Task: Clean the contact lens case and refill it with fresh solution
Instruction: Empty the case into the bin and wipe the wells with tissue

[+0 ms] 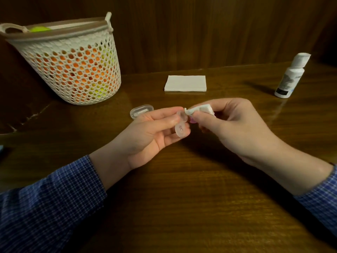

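My left hand (153,130) holds a small clear contact lens case (182,126) between thumb and fingers, above the middle of the wooden table (182,198). My right hand (231,125) pinches a folded white tissue (198,110), whose tip touches the top well of the case. A bit of pink or purple plastic (193,121) shows just under my right fingers. A white solution bottle (291,75) stands upright at the far right, cap on.
A stack of white tissues (185,83) lies at the back centre. A clear oval lid or box (141,110) sits behind my left hand. A white mesh basket (73,61) with orange and green contents stands at the back left.
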Action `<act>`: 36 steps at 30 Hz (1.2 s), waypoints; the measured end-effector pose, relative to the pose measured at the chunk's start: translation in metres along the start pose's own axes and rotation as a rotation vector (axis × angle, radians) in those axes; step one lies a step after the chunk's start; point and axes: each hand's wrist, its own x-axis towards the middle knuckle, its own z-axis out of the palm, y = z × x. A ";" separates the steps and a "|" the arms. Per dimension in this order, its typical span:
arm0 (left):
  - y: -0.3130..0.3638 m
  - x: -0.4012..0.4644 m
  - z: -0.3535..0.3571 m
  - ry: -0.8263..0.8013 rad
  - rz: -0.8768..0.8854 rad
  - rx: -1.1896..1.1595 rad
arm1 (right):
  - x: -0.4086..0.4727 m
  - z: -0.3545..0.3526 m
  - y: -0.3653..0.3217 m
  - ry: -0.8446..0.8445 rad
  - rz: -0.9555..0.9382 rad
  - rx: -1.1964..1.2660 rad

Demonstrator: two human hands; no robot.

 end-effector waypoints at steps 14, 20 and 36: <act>-0.005 0.001 0.000 0.053 0.035 0.101 | 0.003 0.002 0.001 -0.190 0.151 0.053; 0.001 0.002 -0.001 -0.023 -0.016 -0.059 | 0.000 -0.003 0.001 -0.029 -0.181 -0.141; -0.003 0.002 0.001 0.050 0.010 -0.069 | -0.011 0.024 0.007 -0.045 -0.328 -0.389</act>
